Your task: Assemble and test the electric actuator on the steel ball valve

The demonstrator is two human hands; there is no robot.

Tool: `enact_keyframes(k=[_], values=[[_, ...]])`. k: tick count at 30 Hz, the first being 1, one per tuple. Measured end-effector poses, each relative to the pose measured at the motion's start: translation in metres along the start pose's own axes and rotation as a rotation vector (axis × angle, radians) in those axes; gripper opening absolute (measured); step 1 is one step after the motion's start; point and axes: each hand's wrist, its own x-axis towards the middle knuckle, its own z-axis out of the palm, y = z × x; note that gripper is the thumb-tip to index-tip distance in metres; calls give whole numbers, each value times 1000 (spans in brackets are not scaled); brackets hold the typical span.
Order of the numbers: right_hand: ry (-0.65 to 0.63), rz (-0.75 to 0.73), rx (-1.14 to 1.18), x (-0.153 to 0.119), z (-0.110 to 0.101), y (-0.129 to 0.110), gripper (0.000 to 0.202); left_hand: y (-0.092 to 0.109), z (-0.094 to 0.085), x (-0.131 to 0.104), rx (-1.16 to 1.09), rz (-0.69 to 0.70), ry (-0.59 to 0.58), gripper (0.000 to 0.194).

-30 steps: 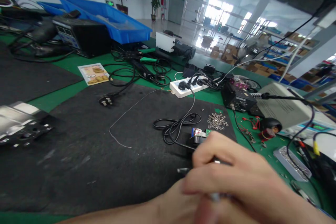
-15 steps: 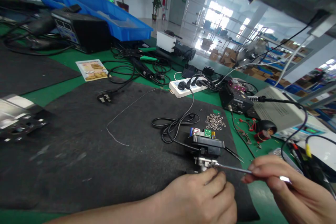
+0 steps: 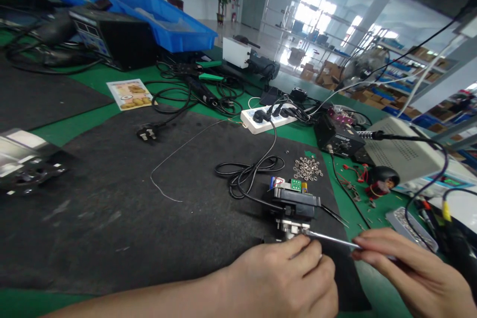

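A small black device [image 3: 297, 200] with a green circuit piece on top stands at the mat's right side, a silvery metal part [image 3: 290, 227] at its near end. My left hand [image 3: 285, 278] has its fingers curled against that metal part, which they partly cover. My right hand [image 3: 406, 263] pinches a thin metal rod-like tool [image 3: 333, 240], whose tip touches the metal part from the right. Behind the device lies a pile of small rings or nuts [image 3: 307, 168]. Tweezers [image 3: 334, 215] rest just right of the device.
A white power strip [image 3: 268, 119] and looped black cable [image 3: 257, 171] lie behind the device. A metal housing [image 3: 26, 159] sits far left. Blue trays [image 3: 186, 35] stand at the back. A small parts box [image 3: 410, 228] is beyond my right hand.
My right hand has shifted slightly and its fingers now cover more of the tool's handle end. My left hand stays at the metal part. The camera view has shifted a little.
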Motion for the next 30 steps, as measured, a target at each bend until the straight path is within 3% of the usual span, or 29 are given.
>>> enact_keyframes(k=[4,9,14,21,25,30], values=[[-54,-142,-202,-7,4,9,16,0,0,2,-6,2,-11,12],[-233,-339,-441,19,0,-15,20,1,3,3,-2,13,-42,10],[-203,-451,-583,42,1,-26,32,4,12,2,-2,-42,36,6],[-299,-355,-368,39,15,-11,26,6,25,0,-20,-93,62,11],[-157,-283,-345,32,29,-5,19,6,28,2,21,-133,120,12],[-75,-276,-346,26,41,3,17,-4,22,2,58,-102,49,22]])
